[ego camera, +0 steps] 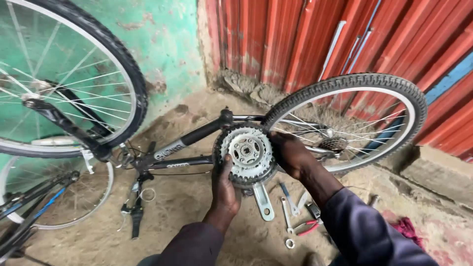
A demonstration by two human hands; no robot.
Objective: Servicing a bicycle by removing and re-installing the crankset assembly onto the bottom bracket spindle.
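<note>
Chainring set (246, 152): silver-grey metal, dark toothed rim. Crank arm (263, 201): pale silver. Bicycle frame (197, 134): black, white lettering patch. Tyres (345, 83): black, knobbly tread; rims white-silver. Wall (162, 34): flaking green. Corrugated sheet (276, 34): red, blue stripe at right. Pliers (308, 227): red handles. Cloth (408, 230): magenta. Sleeves (364, 231): dark navy. Ground (172, 207): sandy brown.
</note>
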